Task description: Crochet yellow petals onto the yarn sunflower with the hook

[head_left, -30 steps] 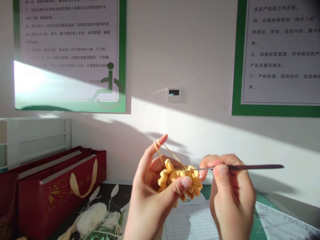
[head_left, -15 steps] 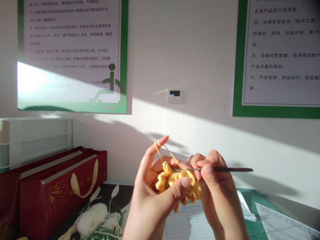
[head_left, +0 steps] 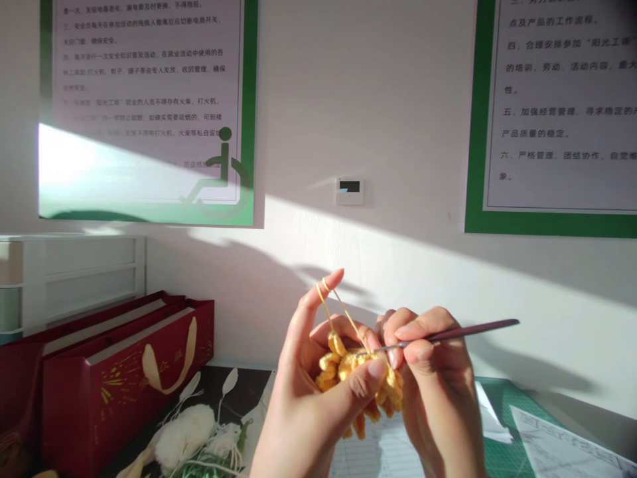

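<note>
My left hand [head_left: 318,392] pinches a yellow crocheted piece [head_left: 331,372] with ruffled, petal-like edges between thumb and fingers. Its index finger points up, with yellow yarn [head_left: 351,317] looped round it and running down to the piece. In my right hand [head_left: 432,365] is a crochet hook [head_left: 478,328] with a dark handle, held between thumb and fingers. The hook's thin metal shaft slants down to the left, its tip at the top edge of the crochet. Part of the piece hides behind my left thumb.
Red gift bags [head_left: 124,378] with a cream ribbon handle stand at left, before a white drawer unit [head_left: 89,265]. White crocheted flowers [head_left: 186,435] lie on the dark table. Printed paper [head_left: 562,441] rests on a green cutting mat [head_left: 502,458] at right. A wall is behind.
The hook's handle end has risen, so the hook now tilts down toward the crochet instead of lying nearly level. Both hands appear slightly further right in the view.
</note>
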### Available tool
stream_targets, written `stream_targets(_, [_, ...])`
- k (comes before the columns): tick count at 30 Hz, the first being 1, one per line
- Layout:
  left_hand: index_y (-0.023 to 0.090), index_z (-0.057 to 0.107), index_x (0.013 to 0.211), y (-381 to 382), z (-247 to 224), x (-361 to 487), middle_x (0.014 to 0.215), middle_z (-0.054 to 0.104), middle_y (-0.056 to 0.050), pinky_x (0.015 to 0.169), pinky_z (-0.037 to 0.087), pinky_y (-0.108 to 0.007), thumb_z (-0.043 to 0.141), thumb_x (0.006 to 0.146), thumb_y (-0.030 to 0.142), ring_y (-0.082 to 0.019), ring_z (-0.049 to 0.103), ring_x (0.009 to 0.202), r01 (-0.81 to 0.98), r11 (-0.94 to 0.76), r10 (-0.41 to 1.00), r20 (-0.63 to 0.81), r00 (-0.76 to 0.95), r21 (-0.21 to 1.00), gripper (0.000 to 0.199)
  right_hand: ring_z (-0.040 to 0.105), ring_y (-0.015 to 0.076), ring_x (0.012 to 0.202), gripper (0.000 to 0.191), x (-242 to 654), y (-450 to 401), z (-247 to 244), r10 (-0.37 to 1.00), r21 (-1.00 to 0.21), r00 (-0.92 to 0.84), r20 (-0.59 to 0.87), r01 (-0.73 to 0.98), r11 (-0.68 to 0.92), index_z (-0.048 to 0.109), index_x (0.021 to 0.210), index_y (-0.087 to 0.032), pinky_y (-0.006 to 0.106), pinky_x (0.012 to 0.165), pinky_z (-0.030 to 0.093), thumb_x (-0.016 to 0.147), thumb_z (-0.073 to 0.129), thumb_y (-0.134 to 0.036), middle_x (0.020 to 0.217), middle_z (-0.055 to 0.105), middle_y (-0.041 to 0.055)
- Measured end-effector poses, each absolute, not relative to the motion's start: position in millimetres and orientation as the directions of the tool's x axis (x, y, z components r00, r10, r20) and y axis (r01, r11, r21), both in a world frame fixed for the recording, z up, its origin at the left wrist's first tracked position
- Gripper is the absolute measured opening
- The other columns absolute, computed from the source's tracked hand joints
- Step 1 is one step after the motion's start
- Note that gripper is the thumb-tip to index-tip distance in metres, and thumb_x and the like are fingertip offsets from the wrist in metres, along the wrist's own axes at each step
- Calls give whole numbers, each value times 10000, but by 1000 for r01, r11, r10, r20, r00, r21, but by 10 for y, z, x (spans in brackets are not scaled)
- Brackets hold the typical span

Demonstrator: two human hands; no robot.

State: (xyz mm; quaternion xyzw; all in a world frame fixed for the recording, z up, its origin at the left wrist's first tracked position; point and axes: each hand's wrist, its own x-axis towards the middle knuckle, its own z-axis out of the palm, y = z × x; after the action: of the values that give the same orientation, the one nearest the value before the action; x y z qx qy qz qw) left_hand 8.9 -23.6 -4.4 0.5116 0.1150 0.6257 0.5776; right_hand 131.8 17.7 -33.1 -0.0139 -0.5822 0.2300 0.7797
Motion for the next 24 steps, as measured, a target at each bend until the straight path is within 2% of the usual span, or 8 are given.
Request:
stream_targets(4, [462, 507, 1519, -210, -87, 71, 932, 714, -9, 671, 543, -247, 886, 811, 185, -152, 659, 737, -620, -263, 819, 510, 262, 739, 849, 533, 145, 650, 184, 1337, 170, -305, 402, -314, 213, 890, -352, 882, 616, 878, -243, 260, 579, 476, 973, 674, -389, 707, 518, -31])
stream_targets(7, [462, 461, 1554, -189, -105, 60, 942, 714, -20, 673, 559, -252, 861, 838, 164, -147, 657, 729, -628, -230, 789, 521, 327, 743, 873, 491, 144, 626, 199, 1354, 138, -291, 409, -320, 181, 894, -381, 867, 616, 866, -240, 274, 586, 481, 984, 650, -396, 685, 498, -33])
stream_targets(11, [453, 426, 1577, -172, -100, 26, 929, 717, -23, 587, 545, -200, 865, 822, 135, -133, 655, 686, -594, -179, 766, 490, 416, 784, 929, 463, 148, 646, 216, 1384, 82, -295, 475, -362, 190, 859, -431, 826, 612, 867, -247, 269, 596, 458, 1026, 590, -393, 669, 475, -35])
stream_targets(14, [464, 435, 1569, -165, -90, 9, 929, 714, -18, 542, 529, -169, 858, 827, 131, -121, 655, 656, -557, -151, 760, 456, 462, 816, 916, 464, 147, 662, 235, 1436, 63, -317, 483, -375, 210, 850, -402, 835, 614, 867, -248, 270, 602, 440, 1045, 561, -392, 668, 472, -33])
stream_targets(19, [421, 473, 1550, -173, -88, 35, 910, 707, -23, 529, 523, -170, 895, 795, 163, -133, 657, 667, -535, -143, 768, 434, 470, 833, 903, 479, 129, 658, 223, 1542, 48, -357, 401, -342, 261, 878, -246, 907, 630, 873, -236, 275, 615, 428, 1046, 575, -367, 702, 484, -32])
stream_targets(24, [356, 562, 1482, -207, -88, 83, 895, 710, -20, 519, 490, -160, 919, 786, 246, -113, 621, 646, -472, -242, 789, 455, 413, 848, 790, 451, 112, 591, 282, 1529, 39, -312, 520, -421, 298, 801, -337, 842, 607, 787, -221, 236, 526, 385, 1032, 581, -359, 645, 453, -42])
